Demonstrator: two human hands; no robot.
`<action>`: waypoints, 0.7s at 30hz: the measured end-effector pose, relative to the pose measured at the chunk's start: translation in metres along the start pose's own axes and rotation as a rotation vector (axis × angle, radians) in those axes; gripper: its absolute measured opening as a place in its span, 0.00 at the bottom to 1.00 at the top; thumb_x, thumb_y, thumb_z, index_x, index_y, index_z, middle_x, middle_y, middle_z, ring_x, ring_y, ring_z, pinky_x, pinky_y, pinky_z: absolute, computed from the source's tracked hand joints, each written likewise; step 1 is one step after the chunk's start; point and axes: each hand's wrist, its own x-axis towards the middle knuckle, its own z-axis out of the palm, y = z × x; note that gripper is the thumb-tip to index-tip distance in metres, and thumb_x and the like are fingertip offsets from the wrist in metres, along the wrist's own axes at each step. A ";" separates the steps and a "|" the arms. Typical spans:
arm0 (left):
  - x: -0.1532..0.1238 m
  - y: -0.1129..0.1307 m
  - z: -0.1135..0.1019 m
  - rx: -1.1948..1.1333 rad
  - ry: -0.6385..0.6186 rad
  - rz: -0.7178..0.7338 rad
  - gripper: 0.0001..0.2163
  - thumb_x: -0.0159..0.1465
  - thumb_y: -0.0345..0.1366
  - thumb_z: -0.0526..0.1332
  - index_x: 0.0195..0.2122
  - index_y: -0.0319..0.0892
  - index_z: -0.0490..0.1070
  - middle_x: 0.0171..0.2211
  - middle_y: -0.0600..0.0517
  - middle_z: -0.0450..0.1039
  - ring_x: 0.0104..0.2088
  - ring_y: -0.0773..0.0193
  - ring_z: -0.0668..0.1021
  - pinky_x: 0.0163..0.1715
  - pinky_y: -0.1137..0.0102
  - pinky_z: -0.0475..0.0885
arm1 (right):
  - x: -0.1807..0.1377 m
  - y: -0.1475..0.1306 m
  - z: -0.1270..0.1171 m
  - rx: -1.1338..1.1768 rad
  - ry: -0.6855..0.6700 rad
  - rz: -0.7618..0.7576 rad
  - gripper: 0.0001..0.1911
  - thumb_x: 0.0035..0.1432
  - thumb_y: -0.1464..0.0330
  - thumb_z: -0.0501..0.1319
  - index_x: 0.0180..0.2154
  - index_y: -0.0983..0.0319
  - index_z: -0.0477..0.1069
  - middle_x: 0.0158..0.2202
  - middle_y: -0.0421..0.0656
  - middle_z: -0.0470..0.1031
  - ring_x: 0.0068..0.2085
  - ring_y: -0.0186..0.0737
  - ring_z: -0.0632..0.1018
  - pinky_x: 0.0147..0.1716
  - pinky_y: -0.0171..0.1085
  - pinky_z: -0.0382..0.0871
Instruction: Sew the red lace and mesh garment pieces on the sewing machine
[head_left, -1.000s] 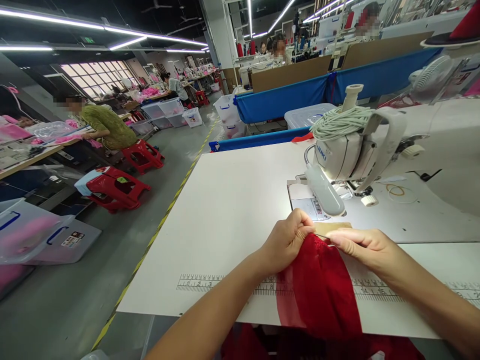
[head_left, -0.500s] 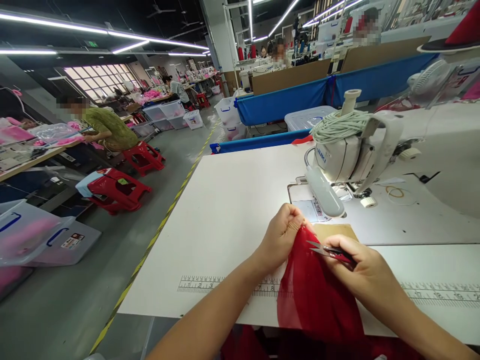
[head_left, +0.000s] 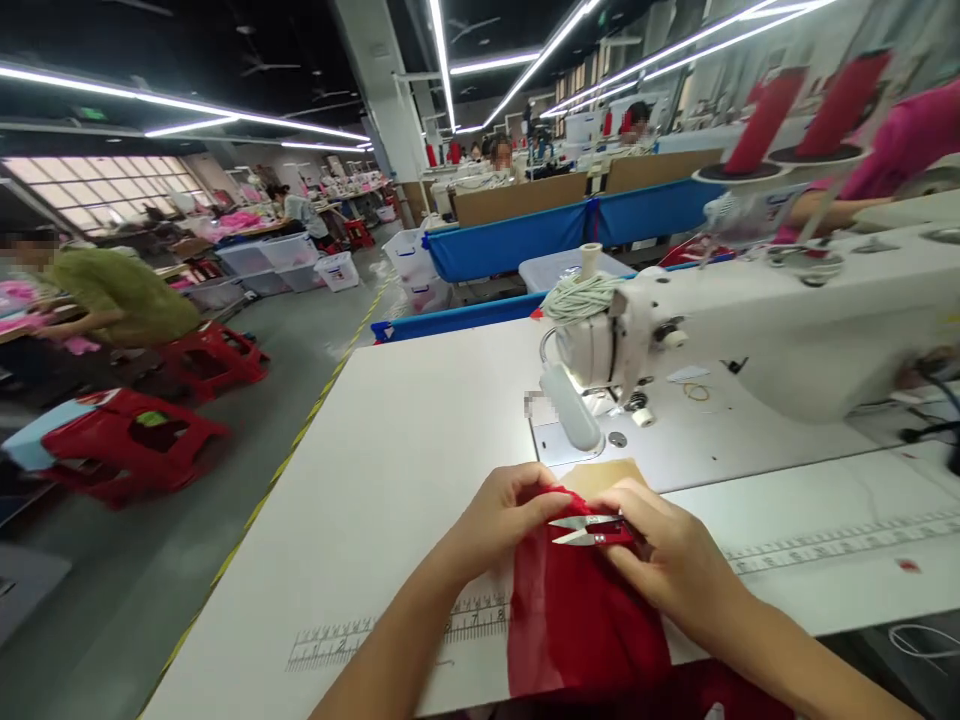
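Sheer red fabric hangs over the near edge of the white sewing table. Its top edge is pinched between the thumb and fingers of my left hand. In my right hand are red-handled thread snips, their two blades apart and pointing left across the front of the fabric. The fingers of that hand also come up against the fabric's top edge; whether they grip it I cannot tell. Just beyond my hands lies a tan piece on the machine bed.
A white sewing machine stands beyond my hands to the right, with a grey lamp at its head. Red thread cones rise behind it. Red stools and a seated person are at left. A pink sleeve shows at right.
The view has turned to the right. My hands have come closer together at the fabric's top edge, which now stretches between them. The snips now point more level, with blades wider apart.
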 end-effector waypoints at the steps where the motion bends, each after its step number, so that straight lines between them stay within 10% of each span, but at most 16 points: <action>1: 0.001 0.000 0.000 0.002 0.016 0.000 0.18 0.60 0.53 0.66 0.30 0.41 0.72 0.29 0.52 0.72 0.32 0.64 0.71 0.33 0.71 0.64 | -0.002 0.009 -0.008 -0.013 -0.002 0.018 0.09 0.62 0.66 0.56 0.41 0.55 0.74 0.35 0.41 0.78 0.32 0.41 0.79 0.28 0.37 0.72; 4: 0.004 -0.001 -0.003 0.026 0.087 -0.003 0.18 0.60 0.54 0.64 0.33 0.41 0.74 0.29 0.52 0.73 0.31 0.63 0.72 0.33 0.71 0.65 | -0.012 0.056 -0.045 -0.143 0.132 0.171 0.14 0.65 0.57 0.56 0.44 0.55 0.75 0.41 0.45 0.79 0.41 0.48 0.81 0.38 0.43 0.77; 10: 0.012 -0.007 -0.008 0.066 0.343 0.034 0.20 0.61 0.57 0.62 0.30 0.42 0.71 0.26 0.54 0.70 0.27 0.65 0.70 0.29 0.72 0.65 | -0.029 0.135 -0.115 -0.581 0.269 0.293 0.17 0.60 0.53 0.53 0.37 0.55 0.75 0.37 0.54 0.78 0.33 0.65 0.78 0.24 0.55 0.70; 21: 0.032 -0.022 -0.012 0.216 0.703 0.104 0.19 0.55 0.56 0.63 0.30 0.44 0.72 0.28 0.52 0.74 0.30 0.60 0.76 0.31 0.68 0.71 | 0.094 0.147 -0.092 -0.352 0.145 0.405 0.13 0.68 0.61 0.63 0.48 0.63 0.74 0.49 0.47 0.77 0.47 0.44 0.79 0.48 0.49 0.76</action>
